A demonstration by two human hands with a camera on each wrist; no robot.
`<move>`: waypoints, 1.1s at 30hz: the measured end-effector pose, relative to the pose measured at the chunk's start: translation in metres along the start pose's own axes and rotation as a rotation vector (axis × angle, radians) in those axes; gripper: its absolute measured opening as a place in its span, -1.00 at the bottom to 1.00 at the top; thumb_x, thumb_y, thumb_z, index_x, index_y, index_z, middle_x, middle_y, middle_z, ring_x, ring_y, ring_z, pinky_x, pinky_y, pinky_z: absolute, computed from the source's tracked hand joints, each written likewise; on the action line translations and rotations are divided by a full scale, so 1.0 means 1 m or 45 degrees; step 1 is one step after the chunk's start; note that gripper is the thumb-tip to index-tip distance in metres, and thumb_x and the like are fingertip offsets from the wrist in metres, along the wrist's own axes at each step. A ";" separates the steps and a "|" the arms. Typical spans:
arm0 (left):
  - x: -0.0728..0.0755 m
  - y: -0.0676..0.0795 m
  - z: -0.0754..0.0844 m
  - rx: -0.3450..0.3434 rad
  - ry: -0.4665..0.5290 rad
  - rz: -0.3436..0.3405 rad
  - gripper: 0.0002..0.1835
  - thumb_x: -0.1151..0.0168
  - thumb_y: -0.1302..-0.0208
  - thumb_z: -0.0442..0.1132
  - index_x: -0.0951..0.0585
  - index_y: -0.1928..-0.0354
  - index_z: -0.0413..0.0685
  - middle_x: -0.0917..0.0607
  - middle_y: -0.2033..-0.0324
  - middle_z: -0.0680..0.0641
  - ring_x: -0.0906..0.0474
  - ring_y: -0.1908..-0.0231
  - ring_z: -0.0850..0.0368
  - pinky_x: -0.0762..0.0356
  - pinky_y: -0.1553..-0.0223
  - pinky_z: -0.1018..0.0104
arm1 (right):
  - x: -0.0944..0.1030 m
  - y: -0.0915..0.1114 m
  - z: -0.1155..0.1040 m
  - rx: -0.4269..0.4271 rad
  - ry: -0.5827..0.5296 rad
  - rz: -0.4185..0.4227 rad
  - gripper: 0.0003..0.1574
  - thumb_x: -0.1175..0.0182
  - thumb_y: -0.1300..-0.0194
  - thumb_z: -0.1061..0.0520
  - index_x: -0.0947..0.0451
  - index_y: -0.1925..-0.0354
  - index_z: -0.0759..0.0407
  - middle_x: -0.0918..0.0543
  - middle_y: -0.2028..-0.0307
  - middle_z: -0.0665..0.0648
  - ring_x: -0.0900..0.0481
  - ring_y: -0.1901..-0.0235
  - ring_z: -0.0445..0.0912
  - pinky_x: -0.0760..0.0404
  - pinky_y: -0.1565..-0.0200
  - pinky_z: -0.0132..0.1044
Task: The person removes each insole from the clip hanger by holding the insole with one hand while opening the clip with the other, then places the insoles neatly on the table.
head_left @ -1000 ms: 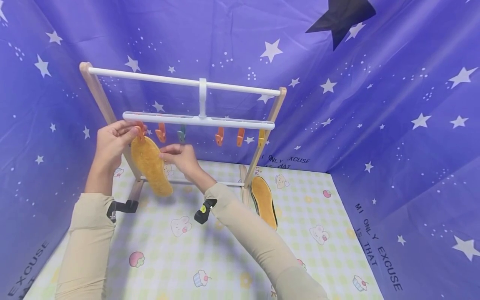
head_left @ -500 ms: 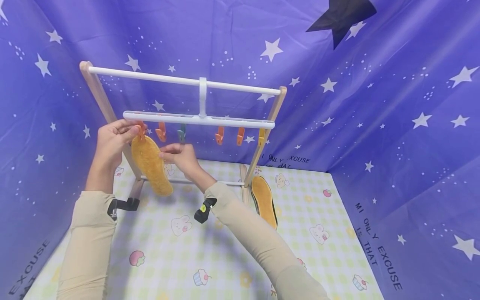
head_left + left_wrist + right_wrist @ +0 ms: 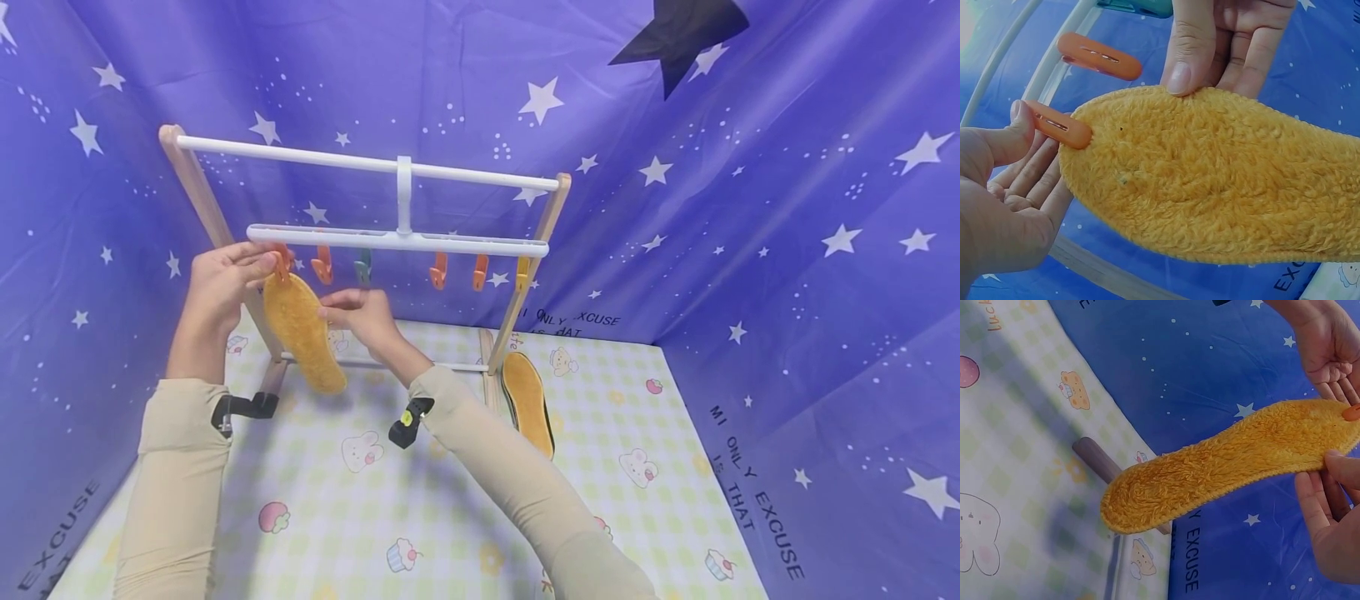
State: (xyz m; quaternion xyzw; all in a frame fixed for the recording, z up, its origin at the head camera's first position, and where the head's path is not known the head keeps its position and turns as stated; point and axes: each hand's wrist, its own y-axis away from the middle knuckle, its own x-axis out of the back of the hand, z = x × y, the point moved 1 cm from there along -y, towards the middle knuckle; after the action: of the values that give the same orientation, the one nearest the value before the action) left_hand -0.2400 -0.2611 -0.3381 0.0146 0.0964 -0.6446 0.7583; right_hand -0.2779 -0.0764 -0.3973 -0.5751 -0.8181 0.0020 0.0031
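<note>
A fuzzy yellow insole hangs at the left end of the white hanger bar, its upper end under an orange clothespin. My left hand pinches that clothespin between thumb and fingers. At the insole's right edge, my right hand pinches the rim with thumb in front and fingers behind, as the left wrist view shows. Below, the insole's narrower end dangles free above the cloth. A second yellow insole with a dark edge lies beside the rack's right foot.
The hanger hooks onto the top rail of a rack with wooden legs. More clips hang along the bar: orange ones, a green one and a yellow one. A purple starry curtain surrounds the checked cloth.
Almost nothing differs. Both hands keep their places on the clothespin and the insole, with only slight shifts of the left hand and forearm.
</note>
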 end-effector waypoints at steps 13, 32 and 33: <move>0.003 -0.002 0.000 -0.004 -0.022 0.012 -0.83 -0.39 -0.31 -0.29 -0.83 0.35 0.20 -0.83 0.46 0.22 -0.77 0.34 0.39 -0.64 0.17 0.61 | -0.001 0.002 0.000 -0.015 0.023 0.006 -0.78 -0.41 -0.22 0.34 -0.72 0.14 0.41 -0.79 0.16 0.33 -0.81 0.21 0.18 -0.81 0.14 -0.24; 0.000 -0.002 0.001 -0.010 0.105 0.011 -0.78 -0.35 -0.31 -0.38 -0.83 0.40 0.10 -0.83 0.49 0.16 -0.78 0.40 0.35 -0.67 0.22 0.61 | -0.003 0.002 0.000 -0.039 -0.074 -0.012 -0.75 -0.37 -0.22 0.42 -0.68 0.11 0.51 -0.76 0.10 0.42 -0.77 0.12 0.28 -0.81 0.23 -0.26; 0.000 -0.002 0.001 -0.011 0.110 0.012 -0.78 -0.36 -0.31 -0.38 -0.83 0.40 0.10 -0.83 0.49 0.15 -0.78 0.40 0.35 -0.68 0.22 0.61 | -0.003 0.002 0.000 -0.040 -0.076 -0.010 -0.75 -0.37 -0.22 0.42 -0.68 0.11 0.51 -0.76 0.10 0.42 -0.78 0.12 0.27 -0.82 0.20 -0.21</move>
State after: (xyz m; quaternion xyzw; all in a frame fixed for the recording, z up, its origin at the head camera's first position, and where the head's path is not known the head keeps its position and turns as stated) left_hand -0.2418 -0.2617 -0.3371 0.0396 0.1318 -0.6394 0.7565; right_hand -0.2751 -0.0784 -0.3976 -0.5715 -0.8200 0.0064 -0.0301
